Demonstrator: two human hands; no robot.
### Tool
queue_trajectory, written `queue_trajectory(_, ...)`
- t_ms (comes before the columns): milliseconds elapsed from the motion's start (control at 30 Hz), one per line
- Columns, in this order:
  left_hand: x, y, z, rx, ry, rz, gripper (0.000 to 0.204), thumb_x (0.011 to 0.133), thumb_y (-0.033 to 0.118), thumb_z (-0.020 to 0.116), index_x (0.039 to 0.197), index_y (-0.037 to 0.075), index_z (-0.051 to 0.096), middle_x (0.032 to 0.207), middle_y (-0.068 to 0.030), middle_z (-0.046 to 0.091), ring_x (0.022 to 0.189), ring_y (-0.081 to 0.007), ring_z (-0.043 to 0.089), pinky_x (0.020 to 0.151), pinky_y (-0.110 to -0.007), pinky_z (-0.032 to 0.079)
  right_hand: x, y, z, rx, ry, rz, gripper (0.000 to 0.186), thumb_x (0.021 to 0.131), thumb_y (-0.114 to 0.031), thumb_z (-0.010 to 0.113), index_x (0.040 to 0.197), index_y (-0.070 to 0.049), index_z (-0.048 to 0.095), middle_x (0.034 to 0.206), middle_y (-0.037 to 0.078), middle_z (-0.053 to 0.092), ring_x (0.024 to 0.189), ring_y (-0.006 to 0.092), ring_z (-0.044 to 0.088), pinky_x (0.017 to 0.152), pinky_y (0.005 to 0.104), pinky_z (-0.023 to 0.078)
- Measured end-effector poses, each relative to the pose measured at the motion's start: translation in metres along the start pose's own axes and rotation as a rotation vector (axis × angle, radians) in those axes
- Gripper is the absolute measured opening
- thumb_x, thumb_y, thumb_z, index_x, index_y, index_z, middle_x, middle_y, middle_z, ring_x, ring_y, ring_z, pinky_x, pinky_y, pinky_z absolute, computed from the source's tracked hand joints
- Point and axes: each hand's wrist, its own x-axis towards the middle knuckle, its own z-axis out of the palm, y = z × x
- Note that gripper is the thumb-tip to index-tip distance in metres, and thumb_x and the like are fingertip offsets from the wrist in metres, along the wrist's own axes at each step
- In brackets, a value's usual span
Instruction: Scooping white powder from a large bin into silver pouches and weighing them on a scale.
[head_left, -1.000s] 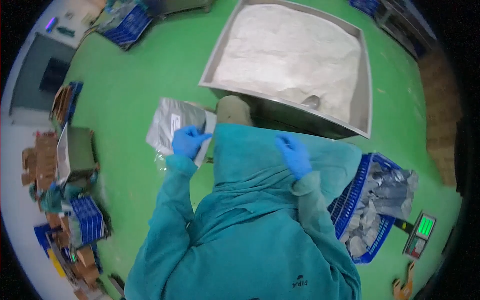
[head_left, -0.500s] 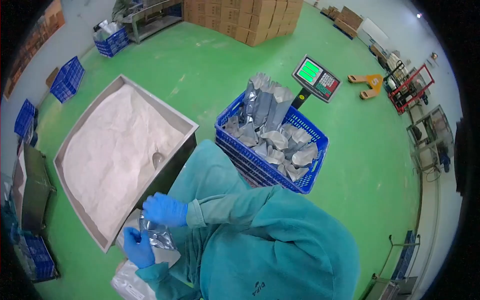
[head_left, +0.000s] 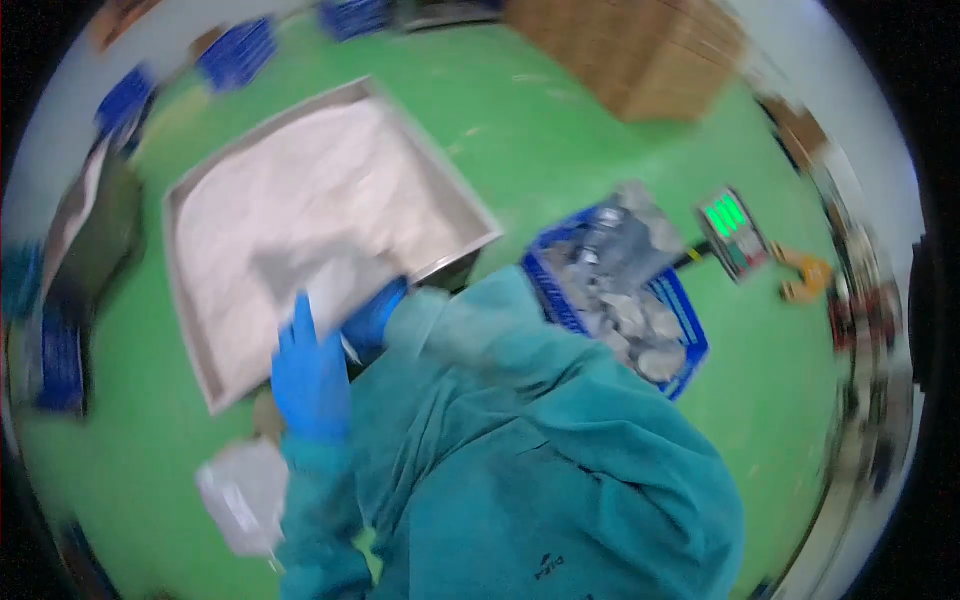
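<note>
Grey pouch [head_left: 335,275] hung at two gloved hands over the near side of a powder tub [head_left: 428,158]

The pouch, blurred by motion, was above the near part of the pale powder [head_left: 290,190]; whether it touched the powder could not be told. The left hand [head_left: 312,385], in a blue glove, had its fingers stretched out straight, their tips at the pouch's near left side. The right hand [head_left: 375,315], also in blue, was at the pouch's near right side and partly covered by it; whether its fingers pinched the pouch could not be told.

The tub was broad and metal-walled, turned at a slant across the green floor [head_left: 540,160]. Near and to the left, below the tub, a pale package [head_left: 245,495] lay beside the left sleeve [head_left: 315,500]. To the right of the tub, a blue basket [head_left: 690,335] held silvery pouches [head_left: 630,240], bunched together. Just beyond its right side was a display unit [head_left: 735,235] with lit green figures, and farther right an orange forked truck [head_left: 805,275].

On the far right, brown cartons [head_left: 630,50] made a large block. Blue crates [head_left: 237,55] were on the far left, and a metal cart [head_left: 105,240] was left of the tub.
</note>
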Motion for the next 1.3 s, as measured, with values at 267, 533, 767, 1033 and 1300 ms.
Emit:
queue_trajectory(267, 0.080, -0.210, 0.057, 0.093, 0.141, -0.388, 0.012, 0.082, 0.014, 0.050, 0.090, 0.009, 0.058, 0.088, -0.0095, 0.056, 0.080, -0.0291, 0.058, 0.066, -0.039, 0.048, 0.070, -0.019, 0.059, -0.203, 0.280, -0.395, 0.018, 0.081, -0.021, 0.055, 0.094, -0.009, 0.058, 0.071, 0.011, 0.053, 0.067, 0.0300, 0.053, 0.061, 0.0397, 0.041)
queue_trajectory(533, 0.049, -0.241, 0.069, -0.154, 0.151, -0.439, 0.018, 0.083, 0.007, 0.049, 0.098, 0.006, 0.060, 0.095, -0.0123, 0.058, 0.082, -0.0283, 0.059, 0.069, -0.034, 0.047, 0.159, 0.203, 0.312, -0.100, -0.378, 0.051, 0.045, 0.083, -0.044, 0.048, 0.096, -0.004, 0.063, 0.102, 0.019, 0.060, 0.098, 0.0367, 0.055, 0.084, 0.0434, 0.044)
queue_trajectory(767, 0.026, -0.237, 0.063, -0.424, 0.226, -0.614, 0.028, 0.080, 0.002, 0.050, 0.107, 0.006, 0.060, 0.102, -0.0135, 0.060, 0.083, -0.0247, 0.060, 0.075, -0.030, 0.047, 0.166, 0.160, 0.379, -0.042, -0.798, 0.297, 0.052, 0.084, -0.045, 0.041, 0.101, 0.000, 0.062, 0.104, 0.021, 0.060, 0.100, 0.0391, 0.054, 0.090, 0.0441, 0.041)
queue_trajectory(1033, 0.041, -0.191, 0.065, -0.605, 0.071, -0.606, 0.027, 0.090, 0.008, 0.046, 0.113, -0.003, 0.055, 0.109, -0.0144, 0.060, 0.098, -0.0217, 0.056, 0.085, -0.032, 0.043, 0.112, 0.225, 0.205, 0.358, -0.185, 0.385, 0.009, 0.072, -0.010, 0.054, 0.076, -0.003, 0.058, 0.074, 0.017, 0.060, 0.064, 0.0347, 0.057, 0.058, 0.0411, 0.046)
queue_trajectory(1300, 0.035, -0.138, 0.080, -0.561, 0.043, -0.475, 0.028, 0.092, 0.007, 0.041, 0.114, -0.006, 0.053, 0.107, -0.0130, 0.058, 0.096, -0.0202, 0.055, 0.084, -0.030, 0.045, -0.252, 0.304, -0.061, -0.030, 0.542, 0.511, 0.009, 0.083, -0.006, 0.047, 0.086, -0.006, 0.056, 0.072, 0.000, 0.054, 0.060, 0.0129, 0.053, 0.048, 0.0251, 0.042)
